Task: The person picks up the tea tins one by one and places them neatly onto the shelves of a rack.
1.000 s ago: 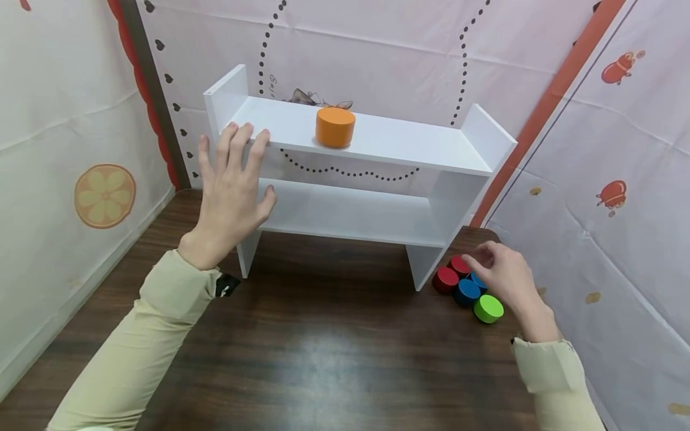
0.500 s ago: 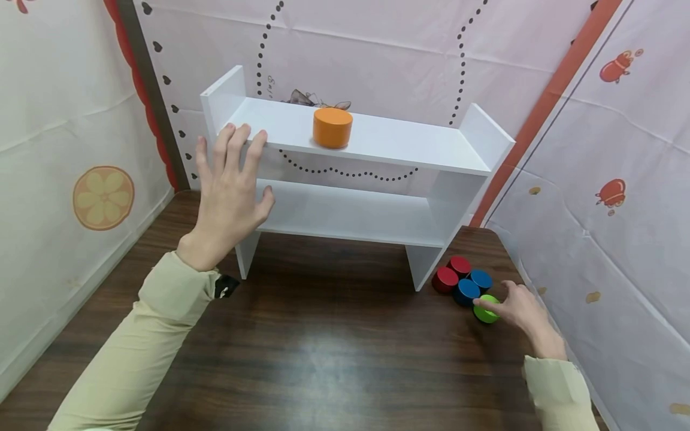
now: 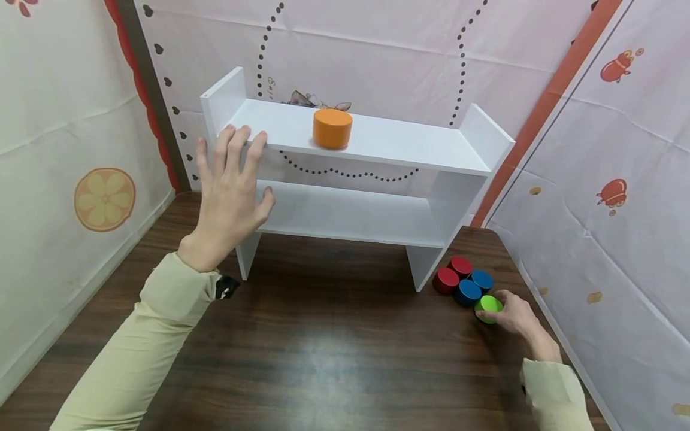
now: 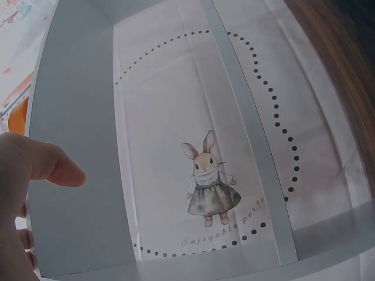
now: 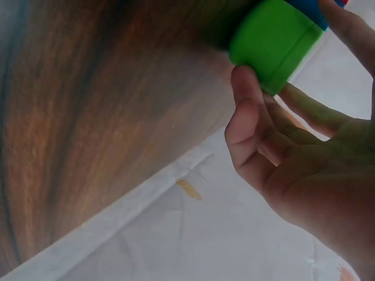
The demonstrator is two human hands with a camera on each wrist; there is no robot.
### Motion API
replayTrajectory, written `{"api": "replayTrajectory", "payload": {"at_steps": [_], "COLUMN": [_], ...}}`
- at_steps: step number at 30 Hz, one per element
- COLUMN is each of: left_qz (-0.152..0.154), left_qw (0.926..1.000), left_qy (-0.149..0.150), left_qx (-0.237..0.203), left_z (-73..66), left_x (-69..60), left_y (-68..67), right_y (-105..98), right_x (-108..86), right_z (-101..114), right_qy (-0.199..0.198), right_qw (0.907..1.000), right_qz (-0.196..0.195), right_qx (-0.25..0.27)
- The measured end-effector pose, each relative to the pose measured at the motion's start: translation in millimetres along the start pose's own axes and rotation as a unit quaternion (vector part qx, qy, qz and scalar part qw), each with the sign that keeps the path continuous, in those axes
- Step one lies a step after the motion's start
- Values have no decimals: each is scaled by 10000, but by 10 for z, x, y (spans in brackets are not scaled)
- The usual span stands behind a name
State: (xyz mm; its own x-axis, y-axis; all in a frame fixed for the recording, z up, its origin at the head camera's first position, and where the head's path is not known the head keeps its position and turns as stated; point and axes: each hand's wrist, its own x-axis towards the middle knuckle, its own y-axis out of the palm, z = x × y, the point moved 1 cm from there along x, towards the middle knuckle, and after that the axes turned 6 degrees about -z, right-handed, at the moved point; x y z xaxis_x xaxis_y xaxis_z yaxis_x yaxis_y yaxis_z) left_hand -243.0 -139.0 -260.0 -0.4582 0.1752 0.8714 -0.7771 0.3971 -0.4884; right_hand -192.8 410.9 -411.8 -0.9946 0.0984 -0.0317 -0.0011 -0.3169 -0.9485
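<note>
Backdrop rabbit (image 4: pixel 214 190) whole only in the left wrist view; right fingers (image 5: pixel 310 110) around the green cylinder (image 3: pixel 488 304), left fingers (image 3: pixel 237 149) outspread.

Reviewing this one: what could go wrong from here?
The right hand, gripping the bright green cylinder, might knock the nearest blue cylinder close beside it. The left hand touches the white two-tier shelf; a push there could jolt the orange cylinder, which stands near the front edge of the upper board.

pale backdrop (image 4: pixel 155 129) | printed text (image 4: pixel 211 235): "Enjoyable" | following word unclear
</note>
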Motion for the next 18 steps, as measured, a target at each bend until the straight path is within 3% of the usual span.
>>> {"api": "replayTrajectory", "payload": {"at_steps": [18], "left_qz": [43], "left_qw": [10000], "left_qy": [-22], "left_qx": [26], "left_z": [-7], "left_x": [-1], "left_y": [-7], "right_y": [50], "right_x": [-22], "right_z": [-87], "right_qy": [156], "right_qw": [9997], "right_qz": [-129], "right_qx": [108]}}
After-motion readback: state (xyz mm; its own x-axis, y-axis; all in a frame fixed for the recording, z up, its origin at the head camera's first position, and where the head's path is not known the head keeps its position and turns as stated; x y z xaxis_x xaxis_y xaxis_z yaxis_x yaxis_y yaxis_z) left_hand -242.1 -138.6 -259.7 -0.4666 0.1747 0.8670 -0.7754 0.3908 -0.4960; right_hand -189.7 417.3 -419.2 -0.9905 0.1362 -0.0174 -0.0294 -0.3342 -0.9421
